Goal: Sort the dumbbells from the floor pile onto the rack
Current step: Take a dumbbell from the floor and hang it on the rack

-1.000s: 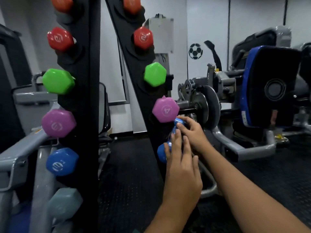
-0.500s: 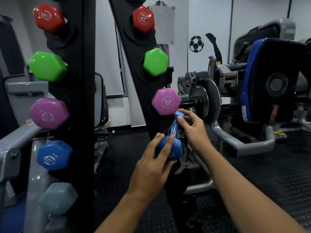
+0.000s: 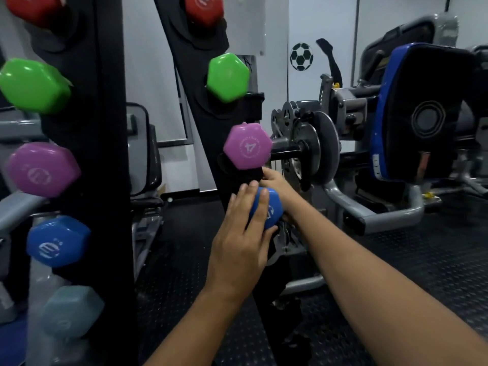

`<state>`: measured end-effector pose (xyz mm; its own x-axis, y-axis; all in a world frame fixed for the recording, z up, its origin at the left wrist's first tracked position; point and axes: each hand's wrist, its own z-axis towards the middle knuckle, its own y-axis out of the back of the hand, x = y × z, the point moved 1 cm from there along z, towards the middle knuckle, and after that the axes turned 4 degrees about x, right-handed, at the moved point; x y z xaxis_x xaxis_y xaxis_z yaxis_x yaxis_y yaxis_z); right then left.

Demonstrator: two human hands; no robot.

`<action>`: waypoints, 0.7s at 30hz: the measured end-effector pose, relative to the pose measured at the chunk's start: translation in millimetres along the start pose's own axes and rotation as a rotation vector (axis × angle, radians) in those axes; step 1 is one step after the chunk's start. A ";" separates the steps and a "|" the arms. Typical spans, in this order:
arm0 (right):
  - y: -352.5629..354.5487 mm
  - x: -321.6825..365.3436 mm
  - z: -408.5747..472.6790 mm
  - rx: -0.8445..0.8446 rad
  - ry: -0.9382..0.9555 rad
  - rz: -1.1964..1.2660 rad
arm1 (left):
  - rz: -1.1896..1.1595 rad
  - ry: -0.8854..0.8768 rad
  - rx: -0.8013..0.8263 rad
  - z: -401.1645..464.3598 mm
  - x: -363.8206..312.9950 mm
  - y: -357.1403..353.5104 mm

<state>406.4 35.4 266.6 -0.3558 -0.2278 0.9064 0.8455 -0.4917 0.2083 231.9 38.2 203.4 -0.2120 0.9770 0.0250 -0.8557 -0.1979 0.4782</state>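
Observation:
A blue dumbbell [image 3: 273, 207] sits at the right black rack upright [image 3: 200, 107], just below a pink dumbbell [image 3: 247, 146]. Only its near hexagonal head shows. My left hand [image 3: 237, 241] lies over that head, fingers across the top and thumb under it. My right hand [image 3: 277, 183] reaches in behind, beside the upright, at the dumbbell's hidden far end. Higher on this upright hang a green dumbbell [image 3: 228, 76] and a red dumbbell [image 3: 204, 9].
The left rack upright [image 3: 97, 128] carries green [image 3: 34, 85], pink [image 3: 42, 169], blue [image 3: 56, 241] and grey-blue [image 3: 71, 311] dumbbells. A grey weight machine [image 3: 317, 146] with a blue pad [image 3: 422, 114] stands close on the right. Black rubber floor [image 3: 422, 247] lies below.
The blue dumbbell has swung from tilted upright to pointing toward me, level at the rack below the pink one. My left hand has slid over its near head.

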 end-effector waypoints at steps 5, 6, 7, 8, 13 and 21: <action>-3.2 3.7 -15.8 0.101 -0.048 -0.013 | 0.011 0.039 0.043 -12.0 4.9 5.2; -2.3 2.6 -19.0 0.103 -0.024 -0.007 | 0.025 0.042 0.060 -11.9 5.6 8.3; 0.3 0.7 -21.5 0.072 -0.012 -0.012 | 0.038 0.039 0.080 -11.8 5.7 11.6; 2.8 1.1 -24.5 0.027 -0.002 -0.026 | 0.050 0.035 0.102 -12.3 6.0 15.0; 9.7 23.9 -57.3 -0.131 -0.001 -0.318 | 0.062 0.042 0.175 -14.1 1.9 29.1; -28.5 64.5 -141.6 -0.253 0.045 -0.540 | 0.053 0.077 0.277 -31.6 -19.6 54.5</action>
<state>303.0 -84.3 267.1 -0.7299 0.0778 0.6791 0.4213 -0.7312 0.5366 174.4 5.8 201.2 -0.2972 0.9548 -0.0048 -0.6832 -0.2091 0.6996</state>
